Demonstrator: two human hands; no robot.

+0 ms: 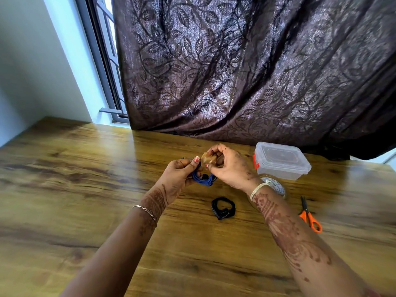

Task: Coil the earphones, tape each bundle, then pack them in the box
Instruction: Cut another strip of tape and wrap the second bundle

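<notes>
Wooden table (pixel 75 168): work surface. The loose items lie at its centre and right.
Left hand (pixel 179 173): raised above the table, fingers and thumb curled round the blue earphone coil, thumb tip up near the tape. Risk: a slackened hold would probably let the loops spring apart before the tape closes on them.
Blue earphone coil (pixel 202 180): held in the air between the two hands, its loops hanging below the left thumb, not visibly bound. Risk: a stray loop or earbud may be left outside the wrap.
Tape strip (pixel 206 159): short, brown and translucent, just above the coil between the two hands, and crumpled-looking. Risk: it may fold and stick to itself or to a fingertip instead of the cable.
Right hand (pixel 231 168): raised, fingertips and thumb pinching the tape strip from its right side. Whether the tape touches the coil cannot be told.
Black earphone bundle (pixel 222 207): coiled, lying on the table nearer the person, apart from both hands. Whether it is taped cannot be told.
Tape roll (pixel 276 186): on the table, partly hidden behind the right wrist.
Clear plastic box (pixel 282 161): right of the hands, near the curtain, lid on, orange latch facing left. Judgement: it needs opening before packing.
Orange-handled scissors (pixel 309 217): far right, blades pointing away from the person, untouched.
</notes>
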